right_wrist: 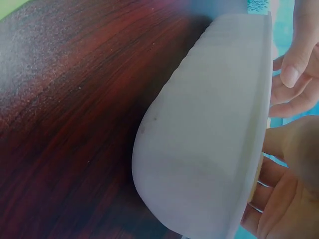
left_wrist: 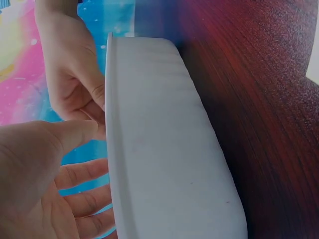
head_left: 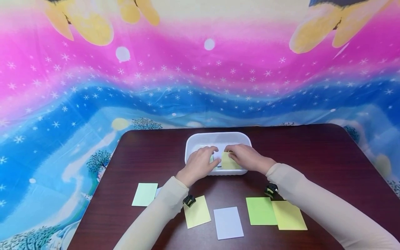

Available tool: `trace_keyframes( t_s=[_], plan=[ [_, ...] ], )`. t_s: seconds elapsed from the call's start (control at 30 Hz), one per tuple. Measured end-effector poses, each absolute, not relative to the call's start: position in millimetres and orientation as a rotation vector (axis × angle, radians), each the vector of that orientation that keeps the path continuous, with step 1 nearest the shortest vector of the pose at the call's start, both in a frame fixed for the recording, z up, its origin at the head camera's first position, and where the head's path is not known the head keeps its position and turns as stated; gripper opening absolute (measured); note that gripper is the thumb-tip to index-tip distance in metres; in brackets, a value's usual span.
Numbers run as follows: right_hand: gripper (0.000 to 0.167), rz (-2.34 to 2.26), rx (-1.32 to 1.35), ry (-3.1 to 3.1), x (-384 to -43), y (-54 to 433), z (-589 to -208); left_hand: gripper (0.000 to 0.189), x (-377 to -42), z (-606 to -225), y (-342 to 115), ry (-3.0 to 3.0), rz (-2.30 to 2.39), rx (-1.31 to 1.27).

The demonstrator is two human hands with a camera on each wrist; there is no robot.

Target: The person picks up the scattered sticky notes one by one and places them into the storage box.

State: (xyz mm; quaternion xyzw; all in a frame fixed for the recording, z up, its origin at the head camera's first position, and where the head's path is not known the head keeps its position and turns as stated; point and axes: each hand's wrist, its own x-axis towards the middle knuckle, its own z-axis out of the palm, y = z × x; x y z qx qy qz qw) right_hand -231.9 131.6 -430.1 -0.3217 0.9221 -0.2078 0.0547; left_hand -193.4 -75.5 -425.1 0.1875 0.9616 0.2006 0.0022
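A white plastic basin (head_left: 204, 139) stands near the far side of the table, and both hands reach into it. My right hand (head_left: 250, 158) pinches the top edge of a yellow sticky note pad (head_left: 230, 163), which stands at the basin's near right side. On the left, my left hand (head_left: 198, 162) hovers over the rim with thumb and fingers apart. Beside its fingers a sliver of pale green paper (head_left: 212, 160) shows, mostly hidden by the hand. In the left wrist view, the basin's outer wall (left_wrist: 159, 134) hides the left fingertips.
On the dark wooden table (head_left: 328, 166), nearer the body, lie a pale green pad (head_left: 145, 194), a pale yellow pad (head_left: 198, 212), a whitish pad (head_left: 228, 223), a bright green pad (head_left: 260, 211) and a yellow pad (head_left: 289, 216). The left sleeve partly covers another whitish paper (head_left: 158, 191).
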Motion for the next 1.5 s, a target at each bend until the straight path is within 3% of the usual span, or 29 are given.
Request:
trace_keyframes(
  t_s=[0.67,1.5],
  plan=[
    [0.037,-0.619,-0.967,2.774,-230,129,-430,0.04,-193,-422,-77,3.024,0.602,0.602],
    [0.026,-0.766,-1.003,2.877,-215,126,-422,0.041,-188,-418,-78,3.031,0.636,0.625]
  ],
)
